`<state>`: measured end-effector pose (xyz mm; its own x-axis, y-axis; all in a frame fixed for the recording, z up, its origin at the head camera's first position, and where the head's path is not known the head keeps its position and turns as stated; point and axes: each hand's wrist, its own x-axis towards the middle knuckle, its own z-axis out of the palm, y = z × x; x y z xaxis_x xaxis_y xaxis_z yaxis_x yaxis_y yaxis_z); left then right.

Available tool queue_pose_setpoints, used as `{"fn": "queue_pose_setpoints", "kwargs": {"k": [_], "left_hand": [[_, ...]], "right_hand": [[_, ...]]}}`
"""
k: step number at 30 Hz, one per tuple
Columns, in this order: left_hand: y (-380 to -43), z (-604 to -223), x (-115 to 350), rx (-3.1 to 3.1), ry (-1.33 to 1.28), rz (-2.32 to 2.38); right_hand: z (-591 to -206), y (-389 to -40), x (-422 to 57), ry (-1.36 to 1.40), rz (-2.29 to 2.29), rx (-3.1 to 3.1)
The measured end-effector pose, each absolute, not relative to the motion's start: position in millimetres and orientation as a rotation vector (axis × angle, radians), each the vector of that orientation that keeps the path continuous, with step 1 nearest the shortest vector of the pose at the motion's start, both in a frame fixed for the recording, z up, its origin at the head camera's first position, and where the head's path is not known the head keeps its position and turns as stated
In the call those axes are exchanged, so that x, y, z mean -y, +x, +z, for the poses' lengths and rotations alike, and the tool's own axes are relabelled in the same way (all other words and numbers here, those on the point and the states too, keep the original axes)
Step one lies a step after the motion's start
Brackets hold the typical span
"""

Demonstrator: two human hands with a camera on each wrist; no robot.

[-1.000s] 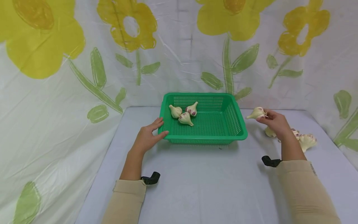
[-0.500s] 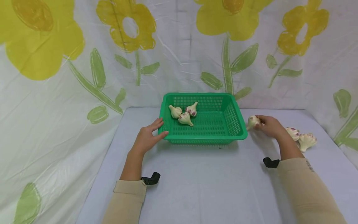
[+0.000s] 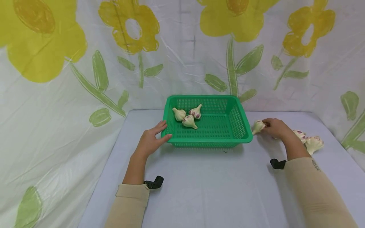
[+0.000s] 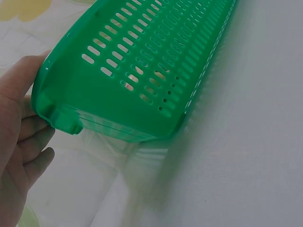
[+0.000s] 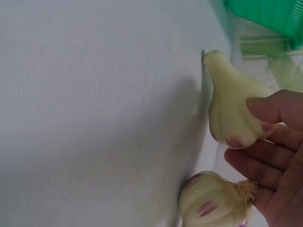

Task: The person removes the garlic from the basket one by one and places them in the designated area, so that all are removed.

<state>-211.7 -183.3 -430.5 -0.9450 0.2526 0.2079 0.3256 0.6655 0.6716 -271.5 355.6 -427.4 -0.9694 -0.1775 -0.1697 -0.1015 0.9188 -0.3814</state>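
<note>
My left hand (image 3: 149,141) holds the near left corner of a green plastic basket (image 3: 206,140), thumb on the front rim and fingers at the left side. Three garlic bulbs lie inside, one of them the front garlic bulb (image 3: 188,121). To the right of the basket, my right hand (image 3: 276,129) pinches another garlic bulb (image 5: 236,106) by its root end. Its stem points down at the tabletop in the right wrist view. Below those fingers sits a second purple-streaked bulb (image 5: 208,203), mostly hidden by the hand in the head view.
Two more garlic bulbs, the nearer being the right bulb (image 3: 313,144), lie beside my right forearm. A pale cloth-covered table (image 3: 211,186) carries everything. Behind it hangs a white curtain (image 3: 182,63) printed with yellow flowers.
My right hand has come down to the table with its garlic bulb, whose stem has swung from pointing left to pointing down and left. The left hand and basket stay put.
</note>
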Motion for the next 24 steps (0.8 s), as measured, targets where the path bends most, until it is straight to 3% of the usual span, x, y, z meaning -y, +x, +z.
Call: {"fn": "queue_pose_setpoints", "kwargs": {"k": [24], "left_hand": [[-210.8, -427.8, 183.1, 2.780, -0.490, -1.156]], "right_hand": [[-426.7, -269.4, -355.9, -0.163, -0.455, -2.874]]}}
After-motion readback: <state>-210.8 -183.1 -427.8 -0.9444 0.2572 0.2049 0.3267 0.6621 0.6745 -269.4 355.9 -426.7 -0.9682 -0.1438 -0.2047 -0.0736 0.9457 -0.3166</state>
